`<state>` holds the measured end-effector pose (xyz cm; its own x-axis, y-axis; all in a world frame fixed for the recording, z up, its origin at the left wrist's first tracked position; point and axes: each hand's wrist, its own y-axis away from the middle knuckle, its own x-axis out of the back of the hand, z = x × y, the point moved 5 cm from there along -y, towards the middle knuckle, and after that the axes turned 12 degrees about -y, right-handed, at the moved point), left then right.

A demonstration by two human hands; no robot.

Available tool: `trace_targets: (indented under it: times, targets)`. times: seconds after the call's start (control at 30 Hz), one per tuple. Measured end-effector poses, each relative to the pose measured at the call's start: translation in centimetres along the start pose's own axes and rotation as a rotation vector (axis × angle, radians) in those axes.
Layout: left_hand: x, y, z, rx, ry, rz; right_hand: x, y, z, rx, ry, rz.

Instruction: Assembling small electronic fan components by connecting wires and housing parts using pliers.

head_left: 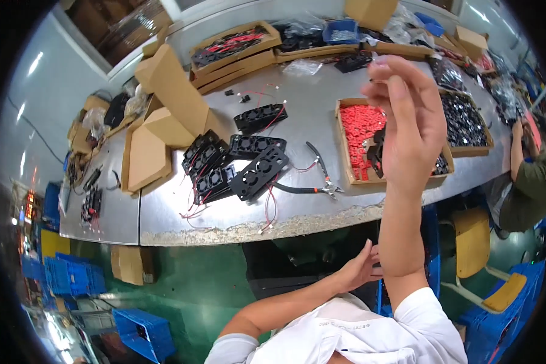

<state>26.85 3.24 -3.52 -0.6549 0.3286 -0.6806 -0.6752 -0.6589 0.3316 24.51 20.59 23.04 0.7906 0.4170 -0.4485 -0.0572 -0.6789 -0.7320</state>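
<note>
My right hand [415, 118] is raised high over the bench, above a cardboard box [347, 161] of small red parts [359, 130]. Its fingers curl in toward the thumb; whatever they may hold is too small or hidden to make out. A dark piece [374, 159] shows in the box beside my right wrist, and the forearm covers part of the box. Below the bench edge, close to my body, my left hand [365, 267] has its thumb apart from the fingers, beside a blue crate [432, 242]. Its fingertips are partly hidden behind my right arm.
Several black twin-fan units [262, 173] with red wires lie mid-bench, next to pliers [309, 190] with black handles. Black parts [464, 121] fill another box at right. Open cartons [179, 97] stand left. Another person [525, 182] works at far right, beyond a yellow chair [472, 239].
</note>
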Motion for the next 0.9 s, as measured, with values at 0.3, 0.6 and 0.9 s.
trace_targets:
  times: [0.3,0.6,0.9]
  targets:
    - [-1.4,2.6,2.3,0.031,-0.220,-0.114,8.5,-1.7,0.5,-0.105,0.511,-0.014]
    - [3.6,7.3,8.2,-0.273,-0.439,0.183,13.4,10.2,4.3,-0.417,1.332,-0.313]
    - [3.7,6.3,6.5,-0.244,-0.453,0.225,22.7,8.8,2.7,-0.513,0.782,0.367]
